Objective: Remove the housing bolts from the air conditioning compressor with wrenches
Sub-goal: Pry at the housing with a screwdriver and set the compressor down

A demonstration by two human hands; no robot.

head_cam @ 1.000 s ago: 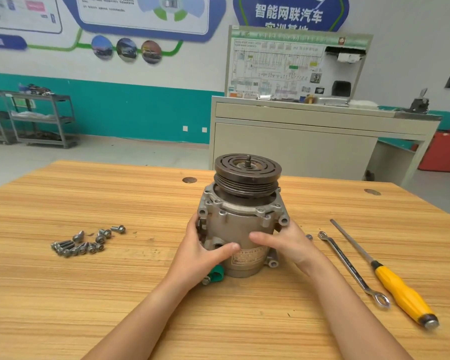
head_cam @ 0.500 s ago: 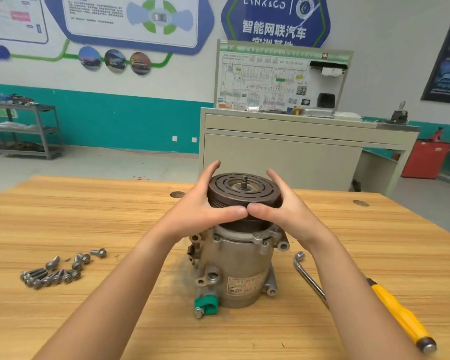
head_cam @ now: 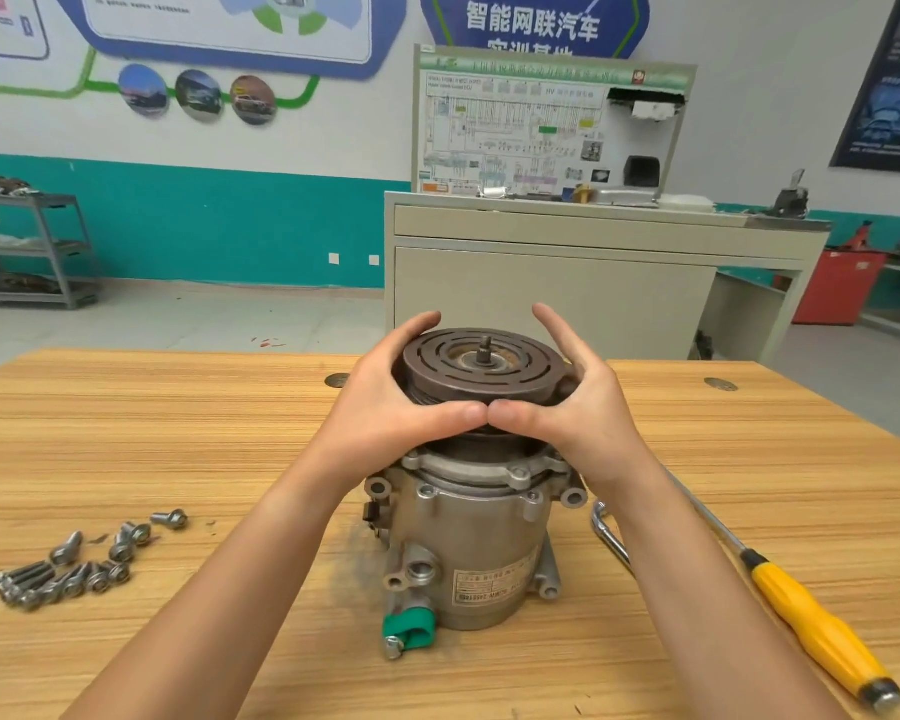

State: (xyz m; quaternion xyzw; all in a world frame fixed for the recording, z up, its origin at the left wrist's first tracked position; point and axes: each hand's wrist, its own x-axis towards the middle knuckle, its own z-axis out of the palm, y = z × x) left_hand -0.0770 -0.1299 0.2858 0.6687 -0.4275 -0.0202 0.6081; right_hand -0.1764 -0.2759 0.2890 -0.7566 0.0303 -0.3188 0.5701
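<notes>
Compressor (head_cam: 468, 543) stands upright mid-table (head_cam: 178, 407). We see left hand (head_cam: 380, 413) and right hand (head_cam: 588, 418) curled round its clutch pulley (head_cam: 468, 376), thumb tips touching in front. Loose bolts (head_cam: 68, 569) lie left; wrench (head_cam: 606, 532) and screwdriver (head_cam: 811, 621) right.

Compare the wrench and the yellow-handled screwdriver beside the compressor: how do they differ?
The wrench is bare metal throughout; the screwdriver has a yellow handle. The wrench lies nearer the compressor, the screwdriver farther right. The right forearm hides most of the wrench; the screwdriver shows most of its length. Both lie flat on the table, neither held.
</notes>
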